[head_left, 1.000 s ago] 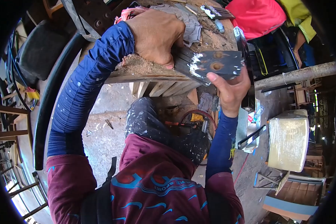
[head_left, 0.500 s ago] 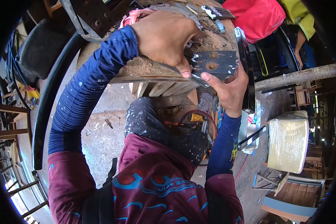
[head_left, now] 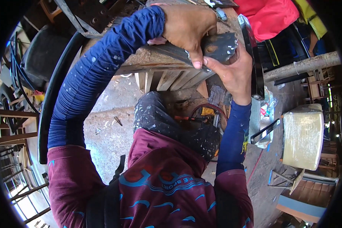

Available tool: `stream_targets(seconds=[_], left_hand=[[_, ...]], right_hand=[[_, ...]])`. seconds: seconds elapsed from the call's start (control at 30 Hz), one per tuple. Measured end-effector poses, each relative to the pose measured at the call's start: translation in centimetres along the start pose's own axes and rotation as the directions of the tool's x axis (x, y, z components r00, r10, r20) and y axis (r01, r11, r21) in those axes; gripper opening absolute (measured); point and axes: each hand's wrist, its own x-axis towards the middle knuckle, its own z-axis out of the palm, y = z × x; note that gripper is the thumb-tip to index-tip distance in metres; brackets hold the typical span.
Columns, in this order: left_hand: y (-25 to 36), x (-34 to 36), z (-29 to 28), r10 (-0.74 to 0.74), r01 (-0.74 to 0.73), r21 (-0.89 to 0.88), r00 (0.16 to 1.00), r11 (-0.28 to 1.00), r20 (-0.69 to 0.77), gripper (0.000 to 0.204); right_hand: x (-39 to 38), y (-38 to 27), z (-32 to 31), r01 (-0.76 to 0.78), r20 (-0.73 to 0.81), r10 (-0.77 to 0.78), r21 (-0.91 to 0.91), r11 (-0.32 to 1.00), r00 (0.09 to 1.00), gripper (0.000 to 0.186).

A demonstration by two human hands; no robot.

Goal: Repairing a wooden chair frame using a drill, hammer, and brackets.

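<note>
A dark grey-black block with a round hole and chipped white paint is held between my hands at the bench's near edge. My left hand reaches over it from the left, thumb pressed down on its near edge, the other fingers curled out of sight behind. My right hand grips the right end, its thumb lying along the near edge and almost touching the left thumb. Part of the block's top is hidden under my left hand. Another dark strip runs left from the block along the bench.
The wooden bench carries sawdust, with slats below. A black bar stands right of my hand. Red cloth lies at the far right, near another person's arm. A wrapped cream-coloured block and a pole are at right.
My left hand has slid right and farther over the block, covering more of its top. The block appears tilted more than before. My right hand keeps its hold on the right end.
</note>
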Motion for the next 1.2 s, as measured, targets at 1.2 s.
stream_targets(seconds=[1.2], left_hand=[[-1.4, 0.4, 1.9, -0.061, 0.065, 0.074, 0.996, 0.995, -0.060, 0.075]], right_hand=[[-25.7, 22.2, 4.9, 0.140, 0.533, 0.460, -0.748, 0.649, 0.710, 0.018]])
